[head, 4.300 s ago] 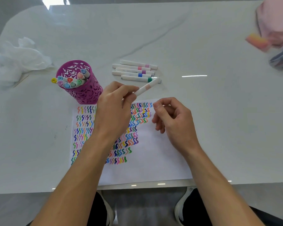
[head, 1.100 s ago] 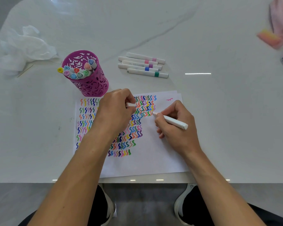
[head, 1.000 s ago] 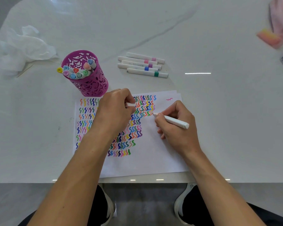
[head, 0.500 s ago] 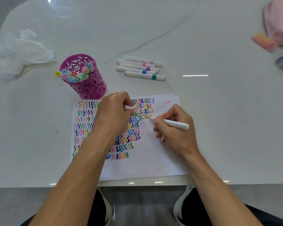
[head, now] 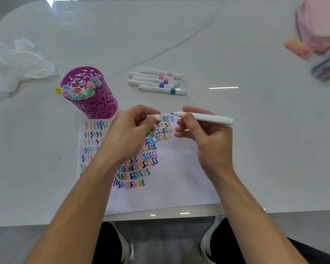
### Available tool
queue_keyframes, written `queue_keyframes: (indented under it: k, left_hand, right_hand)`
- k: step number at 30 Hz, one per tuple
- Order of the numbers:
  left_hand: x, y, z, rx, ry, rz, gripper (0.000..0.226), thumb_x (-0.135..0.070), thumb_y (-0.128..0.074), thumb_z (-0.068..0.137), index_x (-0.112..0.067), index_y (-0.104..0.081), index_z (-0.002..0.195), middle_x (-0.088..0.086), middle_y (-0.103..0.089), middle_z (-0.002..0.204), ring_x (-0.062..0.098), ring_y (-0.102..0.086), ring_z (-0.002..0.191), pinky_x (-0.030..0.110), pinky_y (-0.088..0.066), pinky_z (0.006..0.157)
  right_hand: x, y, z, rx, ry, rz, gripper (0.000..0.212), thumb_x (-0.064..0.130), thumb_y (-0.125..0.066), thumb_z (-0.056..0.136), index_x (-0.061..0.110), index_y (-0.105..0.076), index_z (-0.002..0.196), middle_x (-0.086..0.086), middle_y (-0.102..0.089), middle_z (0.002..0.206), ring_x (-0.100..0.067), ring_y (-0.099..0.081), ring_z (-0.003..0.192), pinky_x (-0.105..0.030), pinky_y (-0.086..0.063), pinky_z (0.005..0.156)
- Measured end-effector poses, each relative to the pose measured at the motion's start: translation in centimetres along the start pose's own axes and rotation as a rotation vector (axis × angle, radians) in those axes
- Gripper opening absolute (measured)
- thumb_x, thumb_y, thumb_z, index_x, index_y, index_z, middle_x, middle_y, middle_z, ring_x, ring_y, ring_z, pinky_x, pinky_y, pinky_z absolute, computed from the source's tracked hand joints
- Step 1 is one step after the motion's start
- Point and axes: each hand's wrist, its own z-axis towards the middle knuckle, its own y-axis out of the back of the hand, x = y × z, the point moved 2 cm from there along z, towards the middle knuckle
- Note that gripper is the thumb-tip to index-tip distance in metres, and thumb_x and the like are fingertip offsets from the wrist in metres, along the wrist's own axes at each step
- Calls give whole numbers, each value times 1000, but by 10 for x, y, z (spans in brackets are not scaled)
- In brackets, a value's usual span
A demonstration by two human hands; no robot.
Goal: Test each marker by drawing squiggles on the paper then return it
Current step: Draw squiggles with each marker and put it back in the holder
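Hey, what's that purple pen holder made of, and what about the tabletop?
The pen holder looks like thin metal, possibly plastic, with a matte magenta coat; a cut-out pattern pierces its wall. The tabletop looks like polished marble or an imitation: white, grey veins, glossy light reflections.

- White marble-look table [head: 255,140], grey-veined, glossy with light reflections.
- Crumpled white tissue [head: 17,63] at far left, thin stick [head: 18,90] just beside it.
- Pink fabric [head: 318,21] at the far right corner.
- Orange-pink block [head: 297,48] touching it, blurred.
- Clear pouch [head: 327,66] at the right edge.
- Grey floor [head: 166,241] below the table edge.
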Motion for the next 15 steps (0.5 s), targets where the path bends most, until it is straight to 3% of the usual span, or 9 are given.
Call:
queue_keyframes:
  k: [6,15]
  left_hand:
    - [-2,-4,-2,66,12,-95,15,-19,-60,102,-24,-71,111,-12,-78,93,5,-72,85,25,-57,81]
    - [-5,-5,-3,110,28,-99,16,-20,-59,102,-22,-71,113,-13,-78,94,4,-73,86,24,-57,83]
  right_hand:
    - [4,-3,-1,4,-37,44,14,12,-60,102,10,-74,103,-13,-76,83,-28,-75,81,-34,-63,69]
    - [-3,-1,2,14,-51,-18,13,12,-62,101,10,-73,108,-12,-77,89,-28,-76,86,-36,-65,71]
